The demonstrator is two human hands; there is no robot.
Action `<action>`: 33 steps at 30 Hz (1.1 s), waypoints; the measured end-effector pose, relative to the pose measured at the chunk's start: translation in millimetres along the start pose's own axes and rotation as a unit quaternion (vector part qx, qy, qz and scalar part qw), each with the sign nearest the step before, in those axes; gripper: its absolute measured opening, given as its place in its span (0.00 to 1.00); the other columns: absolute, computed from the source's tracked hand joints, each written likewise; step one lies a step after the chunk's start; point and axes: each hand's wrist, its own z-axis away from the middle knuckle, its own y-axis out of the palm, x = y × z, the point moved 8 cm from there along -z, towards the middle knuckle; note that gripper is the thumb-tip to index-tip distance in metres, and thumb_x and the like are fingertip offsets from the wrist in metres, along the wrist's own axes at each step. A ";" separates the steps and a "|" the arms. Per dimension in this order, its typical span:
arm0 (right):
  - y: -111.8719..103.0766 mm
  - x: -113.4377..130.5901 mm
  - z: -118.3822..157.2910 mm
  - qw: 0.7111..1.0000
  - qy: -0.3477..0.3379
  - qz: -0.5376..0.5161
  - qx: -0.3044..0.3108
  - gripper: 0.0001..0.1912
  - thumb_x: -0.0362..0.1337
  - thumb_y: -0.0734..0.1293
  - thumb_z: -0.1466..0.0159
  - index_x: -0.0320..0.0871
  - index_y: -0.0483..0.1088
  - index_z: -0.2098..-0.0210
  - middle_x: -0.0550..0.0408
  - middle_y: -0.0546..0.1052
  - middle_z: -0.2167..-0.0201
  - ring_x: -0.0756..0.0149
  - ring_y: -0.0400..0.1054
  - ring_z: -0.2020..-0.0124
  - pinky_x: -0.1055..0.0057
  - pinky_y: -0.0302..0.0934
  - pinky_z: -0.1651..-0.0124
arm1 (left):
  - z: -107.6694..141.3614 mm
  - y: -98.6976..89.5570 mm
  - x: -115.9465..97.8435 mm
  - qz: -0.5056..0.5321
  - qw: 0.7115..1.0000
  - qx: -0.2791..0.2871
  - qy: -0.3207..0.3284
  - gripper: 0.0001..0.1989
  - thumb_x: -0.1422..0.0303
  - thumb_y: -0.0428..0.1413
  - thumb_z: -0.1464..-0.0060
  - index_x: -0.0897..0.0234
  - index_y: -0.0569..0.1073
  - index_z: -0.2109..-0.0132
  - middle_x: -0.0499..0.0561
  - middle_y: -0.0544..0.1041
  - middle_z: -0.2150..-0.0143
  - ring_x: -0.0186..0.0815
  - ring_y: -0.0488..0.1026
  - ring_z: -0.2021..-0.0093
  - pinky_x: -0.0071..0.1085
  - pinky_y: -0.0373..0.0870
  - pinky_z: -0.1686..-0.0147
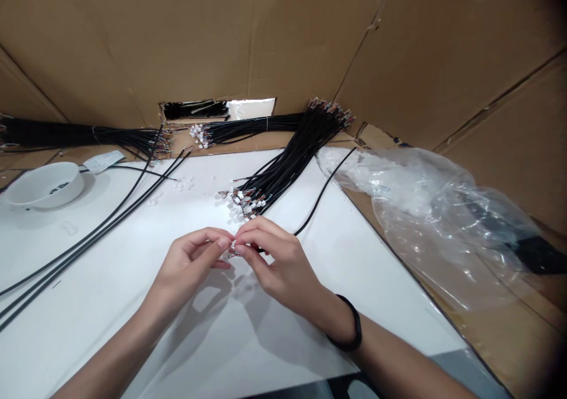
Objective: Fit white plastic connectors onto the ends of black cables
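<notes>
Left hand [188,266], right hand [277,263] pinch tiny white connector [233,248], black wire [319,201].

White table [110,251], bundled black cables [292,157]

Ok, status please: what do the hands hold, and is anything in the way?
Left hand and right hand pinching small pale wire connector. Thin black cable trails from right hand. Black cable bundle with white connectors lies beyond.
</notes>
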 end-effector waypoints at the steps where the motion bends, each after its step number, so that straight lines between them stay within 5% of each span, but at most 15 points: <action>1: -0.9 -0.2 -0.3 1.000 0.002 -0.001 -0.003 0.04 0.27 0.62 0.38 0.35 0.68 0.65 0.51 0.70 0.66 0.70 0.63 0.64 0.71 0.60 0.62 | 0.1 0.3 2.7 0.008 1.000 0.005 -0.013 0.10 0.62 0.57 0.46 0.66 0.75 0.65 0.51 0.73 0.61 0.31 0.71 0.63 0.22 0.73 0.66; 7: -2.1 -4.2 -0.4 1.000 0.025 -0.008 0.004 0.05 0.26 0.61 0.38 0.35 0.69 0.66 0.51 0.68 0.67 0.71 0.62 0.66 0.72 0.58 0.64 | 1.4 5.4 6.0 0.022 0.999 0.039 -0.027 0.13 0.60 0.54 0.44 0.67 0.74 0.61 0.53 0.72 0.63 0.34 0.70 0.63 0.28 0.73 0.68; 17: 0.9 -2.9 1.8 1.000 0.020 0.001 0.013 0.04 0.27 0.62 0.40 0.37 0.69 0.67 0.53 0.70 0.67 0.72 0.63 0.67 0.73 0.58 0.65 | 4.5 2.8 -18.4 -0.176 0.979 -0.014 0.104 0.09 0.64 0.55 0.45 0.65 0.72 0.69 0.49 0.69 0.65 0.28 0.66 0.65 0.20 0.64 0.68; 24: 2.3 5.7 2.4 0.994 -0.039 0.101 0.001 0.03 0.28 0.63 0.40 0.38 0.68 0.66 0.54 0.71 0.65 0.71 0.65 0.66 0.73 0.60 0.64 | -2.1 2.6 -5.1 -0.103 0.994 0.018 0.038 0.13 0.62 0.56 0.47 0.67 0.71 0.73 0.49 0.68 0.65 0.29 0.66 0.65 0.22 0.63 0.65; 33: -1.1 4.3 2.5 0.995 -0.044 0.085 -0.008 0.05 0.26 0.60 0.38 0.37 0.66 0.65 0.52 0.70 0.66 0.71 0.64 0.66 0.72 0.60 0.64 | -0.9 5.7 16.4 0.049 0.994 0.031 -0.097 0.13 0.60 0.57 0.48 0.68 0.74 0.63 0.53 0.71 0.64 0.35 0.68 0.62 0.30 0.71 0.64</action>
